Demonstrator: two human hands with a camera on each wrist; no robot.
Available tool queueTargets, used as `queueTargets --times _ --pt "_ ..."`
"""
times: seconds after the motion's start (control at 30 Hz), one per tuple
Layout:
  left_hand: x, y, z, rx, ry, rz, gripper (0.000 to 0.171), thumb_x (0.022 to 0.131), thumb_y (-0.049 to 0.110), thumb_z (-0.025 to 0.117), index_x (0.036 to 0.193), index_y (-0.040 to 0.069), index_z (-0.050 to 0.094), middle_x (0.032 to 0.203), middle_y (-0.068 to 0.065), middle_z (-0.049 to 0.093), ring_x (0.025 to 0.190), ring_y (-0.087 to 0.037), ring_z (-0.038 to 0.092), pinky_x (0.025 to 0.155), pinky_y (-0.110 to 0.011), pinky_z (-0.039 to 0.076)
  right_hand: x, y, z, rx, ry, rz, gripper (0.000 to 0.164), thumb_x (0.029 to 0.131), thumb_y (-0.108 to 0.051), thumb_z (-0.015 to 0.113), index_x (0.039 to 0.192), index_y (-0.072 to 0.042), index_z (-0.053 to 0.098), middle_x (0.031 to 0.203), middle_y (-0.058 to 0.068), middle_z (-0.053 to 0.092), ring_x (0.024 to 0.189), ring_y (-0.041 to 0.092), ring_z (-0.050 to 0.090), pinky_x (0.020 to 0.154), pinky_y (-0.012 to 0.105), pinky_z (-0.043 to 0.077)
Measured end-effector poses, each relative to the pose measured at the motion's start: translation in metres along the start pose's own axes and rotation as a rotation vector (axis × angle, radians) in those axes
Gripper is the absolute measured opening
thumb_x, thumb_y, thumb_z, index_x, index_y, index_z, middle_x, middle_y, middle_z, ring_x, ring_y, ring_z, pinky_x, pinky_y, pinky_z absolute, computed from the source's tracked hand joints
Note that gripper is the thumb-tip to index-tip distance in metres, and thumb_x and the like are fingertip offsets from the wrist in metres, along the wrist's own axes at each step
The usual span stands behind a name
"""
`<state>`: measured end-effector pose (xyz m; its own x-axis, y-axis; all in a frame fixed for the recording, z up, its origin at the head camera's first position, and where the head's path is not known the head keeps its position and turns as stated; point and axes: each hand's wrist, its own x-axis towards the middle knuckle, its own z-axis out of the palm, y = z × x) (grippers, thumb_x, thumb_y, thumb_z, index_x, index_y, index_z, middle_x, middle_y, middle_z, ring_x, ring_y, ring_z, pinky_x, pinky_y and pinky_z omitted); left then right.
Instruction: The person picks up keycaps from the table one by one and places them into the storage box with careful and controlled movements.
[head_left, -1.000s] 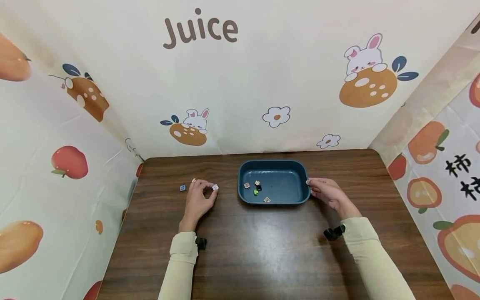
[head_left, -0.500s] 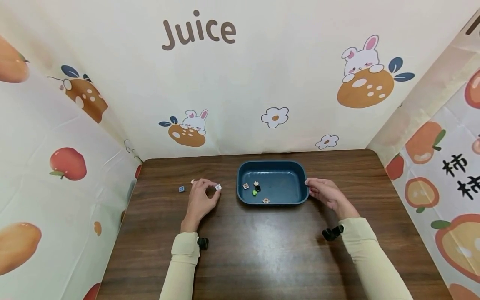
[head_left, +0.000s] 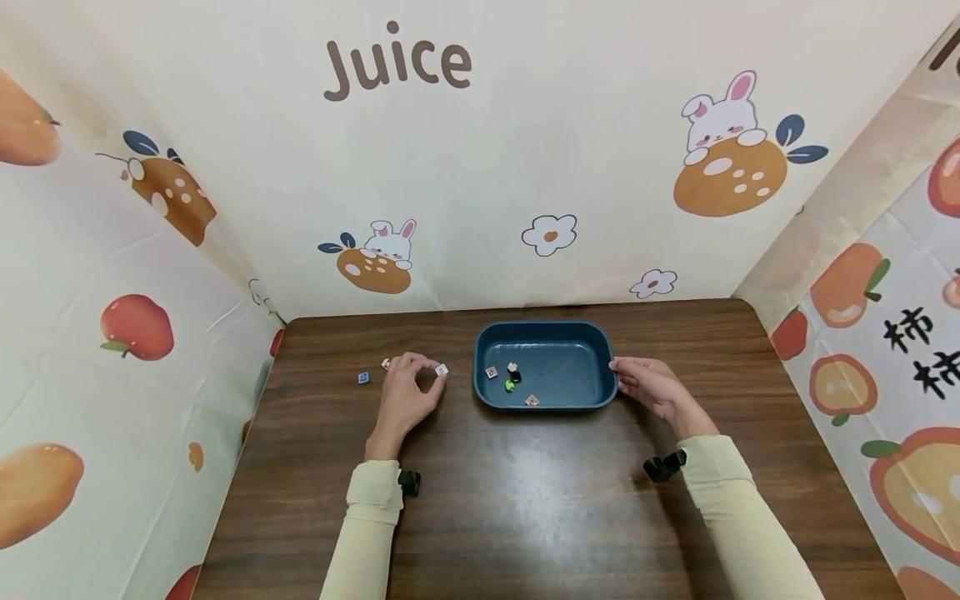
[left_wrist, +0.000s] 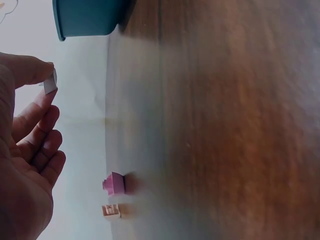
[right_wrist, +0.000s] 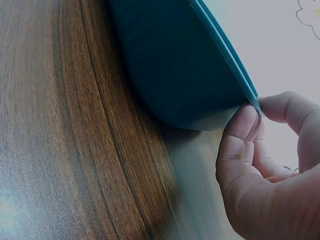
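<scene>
On a wooden table [head_left: 525, 508], the right hand [head_left: 657, 389] pinches the right rim of a blue tray [head_left: 570, 372] holding small pieces [head_left: 492, 372]. The left hand [head_left: 402, 404] pinches a white piece [head_left: 441, 370] left of it, nearer than a second ago. Farther left lie a blue piece [head_left: 363, 377] and a beige piece [head_left: 386, 364]. The backdrop [head_left: 480, 158] reads "Juice".

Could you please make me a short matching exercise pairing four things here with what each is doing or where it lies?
Column one:
1. Left hand
2. Green piece
3. Blue piece
4. Right hand

Column two:
A. Inside the tray
B. Holding the tray's right end
C. On the table, outside the tray
D. Pinching a small white piece

Right pairs: 1-D, 2-A, 3-C, 4-B
</scene>
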<state>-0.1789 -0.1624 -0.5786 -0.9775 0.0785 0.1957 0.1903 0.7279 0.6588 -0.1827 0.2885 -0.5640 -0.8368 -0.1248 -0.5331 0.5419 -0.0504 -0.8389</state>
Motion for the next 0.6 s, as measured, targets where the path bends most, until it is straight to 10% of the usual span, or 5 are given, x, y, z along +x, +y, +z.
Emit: queueTargets --times 0.6 --pt "0.012 0.021 0.006 -0.019 -0.019 0.028 0.022 0.093 0.029 0.080 0.105 0.011 0.078 0.114 -0.006 0.067 0.115 -0.027 0.056 0.099 -0.048 0.050 0.003 0.001 -0.002 0.033 -0.015 0.014 0.008 0.103 -0.017 0.068 0.104 -0.014 0.076 0.089 -0.010 0.073 0.082 0.000 0.066 0.079 0.018 0.060"
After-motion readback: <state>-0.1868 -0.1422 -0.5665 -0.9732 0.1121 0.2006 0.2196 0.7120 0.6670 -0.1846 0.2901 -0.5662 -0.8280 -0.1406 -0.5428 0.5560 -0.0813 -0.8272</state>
